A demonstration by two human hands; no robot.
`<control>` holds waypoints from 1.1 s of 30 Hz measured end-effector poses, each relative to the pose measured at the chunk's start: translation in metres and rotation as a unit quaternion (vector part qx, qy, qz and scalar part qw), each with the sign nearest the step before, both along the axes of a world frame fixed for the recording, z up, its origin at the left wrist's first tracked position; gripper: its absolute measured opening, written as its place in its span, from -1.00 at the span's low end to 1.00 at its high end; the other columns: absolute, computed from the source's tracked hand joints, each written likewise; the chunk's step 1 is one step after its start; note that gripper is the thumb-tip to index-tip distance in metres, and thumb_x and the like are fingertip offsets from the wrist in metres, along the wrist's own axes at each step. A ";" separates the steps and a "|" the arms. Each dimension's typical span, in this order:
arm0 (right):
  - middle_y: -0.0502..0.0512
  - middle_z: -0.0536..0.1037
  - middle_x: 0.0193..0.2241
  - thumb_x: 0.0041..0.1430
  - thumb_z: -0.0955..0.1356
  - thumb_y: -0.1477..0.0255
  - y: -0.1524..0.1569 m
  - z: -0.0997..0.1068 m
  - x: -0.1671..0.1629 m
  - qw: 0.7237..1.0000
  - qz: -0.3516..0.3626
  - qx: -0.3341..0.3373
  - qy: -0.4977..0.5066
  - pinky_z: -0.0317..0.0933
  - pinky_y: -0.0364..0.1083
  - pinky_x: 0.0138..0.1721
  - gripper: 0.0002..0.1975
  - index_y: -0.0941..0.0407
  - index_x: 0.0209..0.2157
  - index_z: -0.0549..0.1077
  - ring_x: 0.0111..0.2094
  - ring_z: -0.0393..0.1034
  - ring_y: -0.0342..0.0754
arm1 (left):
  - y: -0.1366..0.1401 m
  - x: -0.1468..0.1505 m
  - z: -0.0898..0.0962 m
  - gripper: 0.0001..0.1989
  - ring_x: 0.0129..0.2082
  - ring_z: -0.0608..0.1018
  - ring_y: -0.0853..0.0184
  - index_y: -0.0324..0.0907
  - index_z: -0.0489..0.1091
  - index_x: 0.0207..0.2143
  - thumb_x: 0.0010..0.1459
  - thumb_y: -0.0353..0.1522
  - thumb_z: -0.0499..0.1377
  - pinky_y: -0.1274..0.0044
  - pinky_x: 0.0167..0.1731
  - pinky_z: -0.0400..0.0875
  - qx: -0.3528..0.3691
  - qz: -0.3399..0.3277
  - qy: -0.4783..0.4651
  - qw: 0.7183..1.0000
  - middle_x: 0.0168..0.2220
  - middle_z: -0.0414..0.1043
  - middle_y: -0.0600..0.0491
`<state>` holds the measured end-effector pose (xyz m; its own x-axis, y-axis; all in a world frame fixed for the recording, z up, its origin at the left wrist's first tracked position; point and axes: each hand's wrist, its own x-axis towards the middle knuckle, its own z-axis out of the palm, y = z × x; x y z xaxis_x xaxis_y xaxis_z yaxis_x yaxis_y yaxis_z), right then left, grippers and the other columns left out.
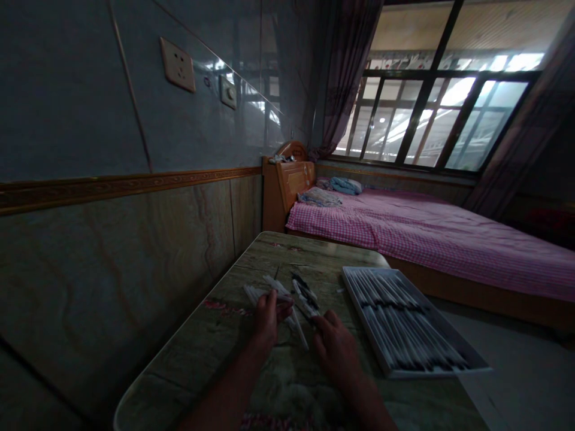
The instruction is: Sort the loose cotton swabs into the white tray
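Centrally, your two hands work over a green marbled table (202, 359), both to the left of the white tray (435, 373), which serves as the point of reference. Your left hand (268, 317), the farther of the two from the tray, is closed narrowly on some pale sticks (281, 288); one long pale stick (300, 330) slants down toward you just beside its fingers. Your right hand (335, 342), between the left hand and the tray, is also narrow, its fingertips at the near end of a small bunch of dark and pale sticks (306, 294); you cannot tell in the dim light whether it grips them. The tray itself lies tilted across the table's right side and bears two rows of white sticks with dark ends (413, 335). Beyond the tray stands a bed (426, 224) with a pink checked cover, its wooden headboard (294, 179) to the tray's far left. Behind the bed, farther still from the tray, is a window (417, 117) with dark frames.
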<state>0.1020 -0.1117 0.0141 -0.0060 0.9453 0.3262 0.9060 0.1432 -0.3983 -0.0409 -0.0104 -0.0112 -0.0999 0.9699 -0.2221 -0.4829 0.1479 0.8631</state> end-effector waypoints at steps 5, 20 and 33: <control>0.08 0.41 -0.30 0.14 0.22 0.56 0.002 -0.002 0.005 1.000 0.004 0.006 0.005 0.20 -0.17 -0.29 -0.68 0.07 -0.12 0.48 -0.30 0.37 -0.08 | -0.003 0.002 0.003 -0.69 -0.53 0.61 0.23 -0.13 0.27 -0.37 0.03 -0.09 0.19 0.49 -0.62 0.44 0.051 -0.054 0.073 0.995 -0.49 0.54 0.04; 0.16 0.55 -0.22 0.24 0.18 0.33 0.019 -0.024 0.036 0.952 -0.095 0.127 0.263 0.28 -0.08 -0.16 -0.67 0.13 -0.14 0.50 -0.21 0.44 -0.01 | -0.004 -0.003 0.026 -0.83 -0.61 0.56 0.46 -0.27 0.39 -0.42 0.24 -0.49 0.08 0.70 -0.62 0.44 -0.072 -0.071 -0.257 0.961 -0.54 0.53 0.06; 0.07 0.53 -0.23 0.29 0.22 0.42 0.051 -0.016 0.014 0.988 -0.121 -0.062 -0.066 0.01 -0.19 -0.47 -0.74 -0.03 -0.19 0.54 -0.31 0.44 -0.11 | -0.007 0.008 0.009 -0.92 -0.57 0.58 0.43 -0.24 0.41 -0.42 0.15 -0.50 0.18 0.66 -0.56 0.46 -0.031 -0.086 -0.209 0.974 -0.50 0.56 0.08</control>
<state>0.1160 -0.0602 -0.0023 0.1912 0.9568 0.2189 0.9529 -0.1274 -0.2751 -0.0324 -0.0174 -0.0017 0.1749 0.9479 -0.2664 -0.7541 0.3030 0.5827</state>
